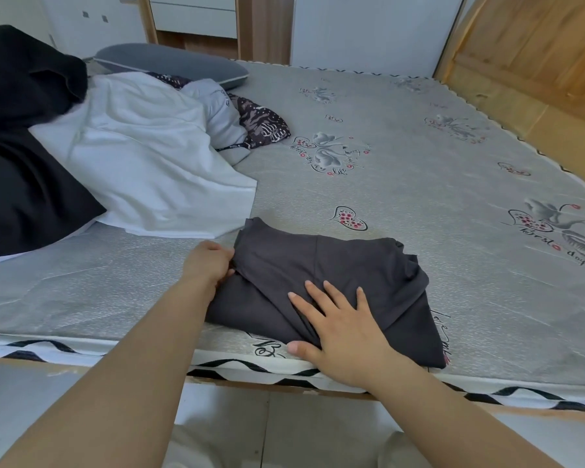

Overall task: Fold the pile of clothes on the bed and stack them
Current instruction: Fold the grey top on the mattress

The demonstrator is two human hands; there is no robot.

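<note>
A dark grey garment (345, 265), partly folded, lies on the mattress (419, 157) near its front edge. My left hand (208, 265) grips the garment's left edge with curled fingers. My right hand (345, 329) lies flat on the cloth with its fingers spread, pressing it down. To the left a loose pile holds a white garment (142, 157), black clothes (24, 136), a light grey piece (223, 119) and a dark patterned piece (267, 123).
A grey pillow (169, 62) lies at the back left behind the pile. A wooden headboard (534, 52) rises at the right. White drawers (193, 15) stand behind the bed. The floor (65, 400) shows below the bed's front edge.
</note>
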